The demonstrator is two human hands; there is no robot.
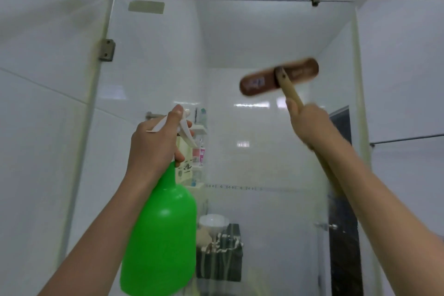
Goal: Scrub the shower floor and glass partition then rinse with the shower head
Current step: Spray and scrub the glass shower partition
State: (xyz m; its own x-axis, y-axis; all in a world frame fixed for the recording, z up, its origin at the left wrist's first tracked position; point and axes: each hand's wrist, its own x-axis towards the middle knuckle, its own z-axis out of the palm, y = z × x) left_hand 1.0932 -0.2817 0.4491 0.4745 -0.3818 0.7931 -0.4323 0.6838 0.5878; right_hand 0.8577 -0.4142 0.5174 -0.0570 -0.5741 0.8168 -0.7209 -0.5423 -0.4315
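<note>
Glass partition [240, 31] stands before toiletry shelf [200, 130]; left hand [153, 144] grips spray bottle [163, 228], right hand [310, 125] brush [278, 77].

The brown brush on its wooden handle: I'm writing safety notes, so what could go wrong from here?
The brown oval brush head is blurred, high by the clear glass partition; a hard swing might knock wood on glass. Only the right hand grips its pale wooden handle, as the left hand holds the green plastic spray bottle, so a slip may go uncaught.
</note>
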